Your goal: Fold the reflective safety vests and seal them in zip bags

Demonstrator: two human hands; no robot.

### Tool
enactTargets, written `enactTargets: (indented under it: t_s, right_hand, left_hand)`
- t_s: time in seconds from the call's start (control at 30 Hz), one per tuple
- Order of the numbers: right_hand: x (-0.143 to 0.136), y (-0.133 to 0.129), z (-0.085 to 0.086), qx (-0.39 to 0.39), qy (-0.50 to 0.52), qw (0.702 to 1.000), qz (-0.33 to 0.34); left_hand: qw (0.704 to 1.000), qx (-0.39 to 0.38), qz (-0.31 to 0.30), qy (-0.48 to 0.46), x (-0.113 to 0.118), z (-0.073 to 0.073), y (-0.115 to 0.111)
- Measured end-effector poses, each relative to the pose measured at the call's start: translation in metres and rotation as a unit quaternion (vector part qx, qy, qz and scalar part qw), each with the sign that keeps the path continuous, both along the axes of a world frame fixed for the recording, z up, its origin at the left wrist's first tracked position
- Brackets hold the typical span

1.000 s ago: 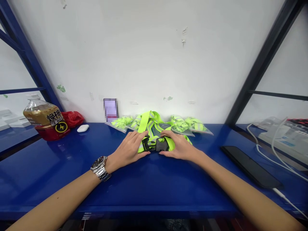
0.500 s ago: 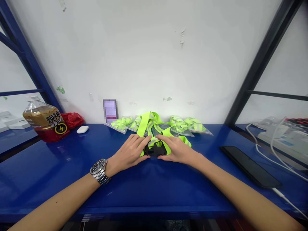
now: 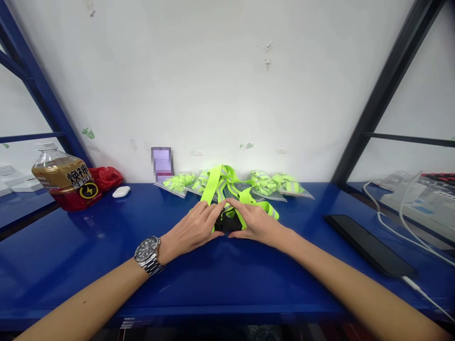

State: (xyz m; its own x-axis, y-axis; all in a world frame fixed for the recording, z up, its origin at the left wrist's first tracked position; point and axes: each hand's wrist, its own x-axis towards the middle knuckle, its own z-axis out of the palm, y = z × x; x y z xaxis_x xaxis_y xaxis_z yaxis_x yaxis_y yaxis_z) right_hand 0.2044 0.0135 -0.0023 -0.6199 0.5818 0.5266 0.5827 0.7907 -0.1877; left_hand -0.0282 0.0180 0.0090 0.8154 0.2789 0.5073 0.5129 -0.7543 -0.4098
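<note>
Both hands meet over a black plastic buckle (image 3: 229, 221) in the middle of the blue table. My left hand (image 3: 199, 221), with a steel watch on the wrist, grips its left side between fingers and thumb. The right side is held the same way by my right hand (image 3: 256, 220). Fingers partly cover the buckle, so whether it is fully clicked together is hidden. Neon-yellow reflective straps (image 3: 213, 182) with silver stripes run from the buckle, loop up behind the hands and spread to the right.
Clear bags of folded yellow straps (image 3: 265, 183) lie along the wall. To the left stand a drink bottle (image 3: 67, 177), a red plastic bag (image 3: 106, 177), and a white earbud case (image 3: 121, 192). On the right lies a phone (image 3: 369, 245) with a white cable (image 3: 423, 290).
My hands have moved closer together, and the two sides of the buckle with them. The strap end on the right has shifted slightly left.
</note>
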Motion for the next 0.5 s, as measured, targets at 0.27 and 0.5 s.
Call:
enactTargets:
  t_s: [0.27, 0.5]
  right_hand:
    - [-0.0038, -0.0017, 0.0003, -0.002, -0.014, 1.000, -0.024]
    - [-0.0021, -0.0002, 0.0032, -0.004, -0.009, 0.999, -0.040]
  left_hand:
    - [1.000, -0.002, -0.006, -0.013, 0.0001, -0.0014, 0.0005]
    - [1.000, 0.002, 0.001, -0.020, 0.0022, 0.0028, 0.0021]
